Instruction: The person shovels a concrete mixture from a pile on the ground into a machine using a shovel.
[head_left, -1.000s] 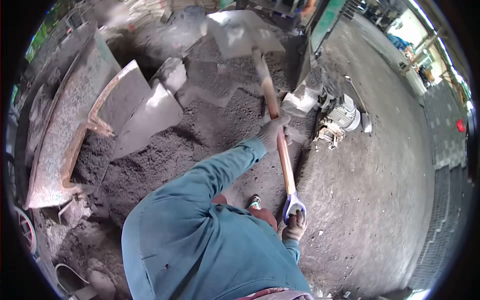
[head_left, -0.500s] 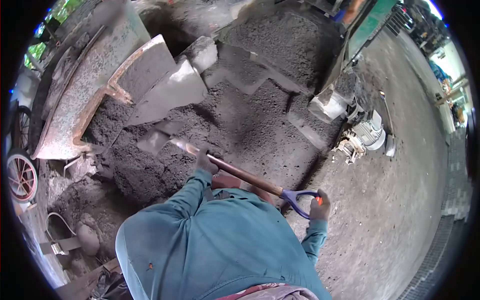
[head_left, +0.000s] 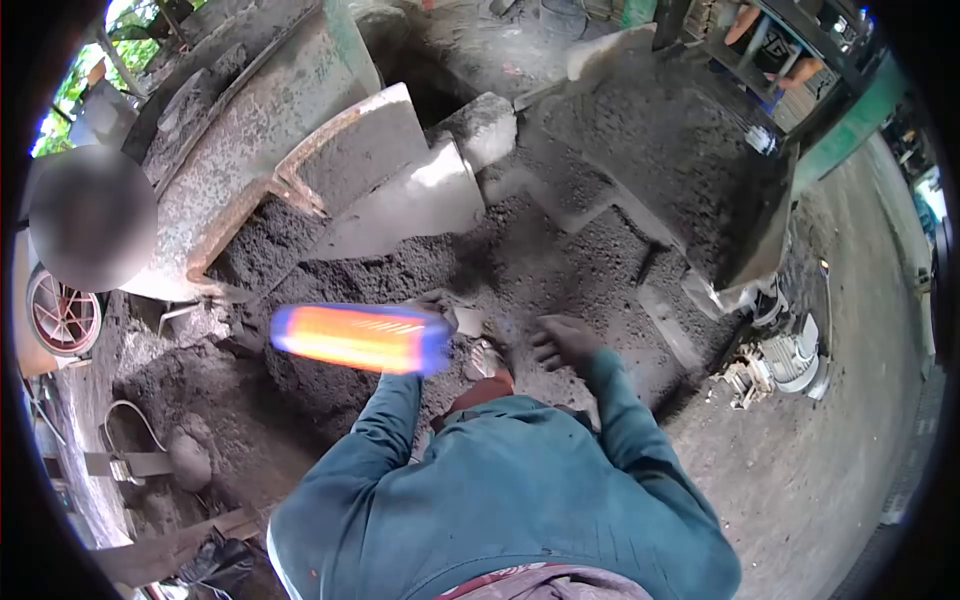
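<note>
Shovel (head_left: 355, 338) looms before the dark soil (head_left: 318, 400), its grip a blurred bar, bright orange with pale streaks, violet-blue at both ends. Left hand (head_left: 428, 299) mostly hidden behind it, hold cannot be told; right hand (head_left: 563, 342) apart, fingers loosely spread.

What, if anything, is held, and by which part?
The right hand holds nothing. A blurred orange object partly hides the left hand; its hold is unclear.

Beyond the right fingers (head_left: 547, 340) the dark grit (head_left: 545, 270) looks rough and matt, left of them the blurred orange-and-blue handle (head_left: 352, 338) resembles smooth plastic, behind them the sleeve (head_left: 632, 415) is matt cloth, and farther left stands a mottled, rust-edged metal panel (head_left: 270, 150).
</note>
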